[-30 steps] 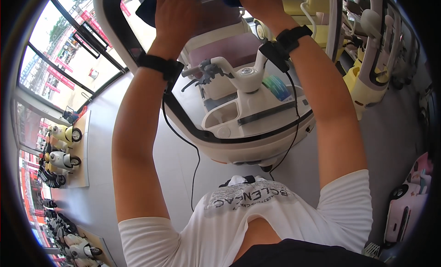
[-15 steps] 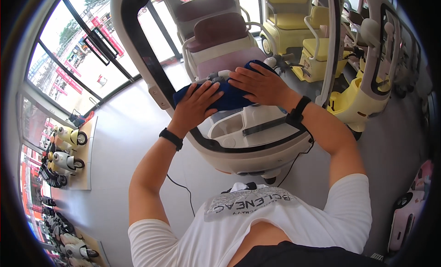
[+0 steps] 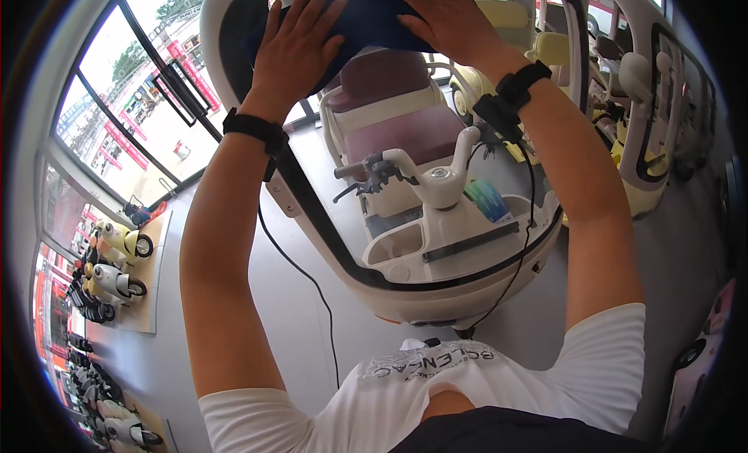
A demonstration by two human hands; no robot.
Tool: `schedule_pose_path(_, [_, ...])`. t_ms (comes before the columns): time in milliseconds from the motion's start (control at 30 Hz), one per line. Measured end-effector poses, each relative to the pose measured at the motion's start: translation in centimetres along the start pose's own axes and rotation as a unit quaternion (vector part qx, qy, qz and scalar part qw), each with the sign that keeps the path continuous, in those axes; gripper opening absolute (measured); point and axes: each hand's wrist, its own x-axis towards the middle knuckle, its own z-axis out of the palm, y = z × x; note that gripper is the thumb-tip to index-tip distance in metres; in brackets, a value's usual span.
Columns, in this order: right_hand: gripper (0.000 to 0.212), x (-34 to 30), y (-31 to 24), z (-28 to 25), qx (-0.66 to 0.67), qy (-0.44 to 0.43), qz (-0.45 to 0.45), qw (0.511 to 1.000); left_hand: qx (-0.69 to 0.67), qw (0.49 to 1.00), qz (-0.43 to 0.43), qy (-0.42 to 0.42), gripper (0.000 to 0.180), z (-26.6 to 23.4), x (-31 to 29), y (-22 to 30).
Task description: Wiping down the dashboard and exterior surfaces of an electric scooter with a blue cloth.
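Observation:
Both hands lie flat on a dark blue cloth point(image 3: 374, 21), pressing it against the upper windshield of a cream-coloured cabin scooter point(image 3: 475, 301). My left hand point(image 3: 300, 44), fingers spread, covers the cloth's left part. My right hand point(image 3: 448, 24) rests on its right part with fingers stretched, some cut off by the top edge. Through the windshield show the grey-gripped handlebar point(image 3: 440, 180), a maroon seat point(image 3: 405, 137) and a blue-green object point(image 3: 487, 200) on the dash tray. Each wrist wears a black band, with a thin black cable hanging down.
Glass doors point(image 3: 167, 87) stand at the far left. Several small scooters point(image 3: 117, 278) line a low platform on the left. More cabin vehicles point(image 3: 639, 133) crowd the right, and a pink vehicle point(image 3: 701, 359) stands at the lower right. The windshield frame point(image 3: 304, 192) slants beside my left arm.
Both hands have slid the blue cloth upward over the windshield, from in front of the handlebar to near the top. The handlebar and dash are now uncovered.

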Motion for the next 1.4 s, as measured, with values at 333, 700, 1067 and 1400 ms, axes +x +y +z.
schedule_pose_path(333, [0.054, 6.5, 4.5, 1.8, -0.05, 0.029, 0.025, 0.998, 0.108, 0.991, 0.002, 0.079, 0.052, 3.5, 4.6, -5.9])
schedule_pose_path(700, [0.052, 8.0, 3.6, 2.5, -0.052, 0.029, 0.095, 0.994, 0.052, 0.992, -0.035, 0.111, 0.051, 4.2, 5.6, -5.8])
schedule_pose_path(1067, [0.053, 3.2, 1.3, 3.2, -0.128, 0.115, 0.137, 0.976, 0.013, 0.994, -0.021, 0.107, 0.051, 2.3, 3.5, -1.0])
schedule_pose_path(1400, [0.054, -4.7, -2.3, 1.4, -0.058, 0.06, 0.144, 0.986, -0.06, 0.996, -0.007, 0.058, 0.053, 1.1, -1.2, 5.2])
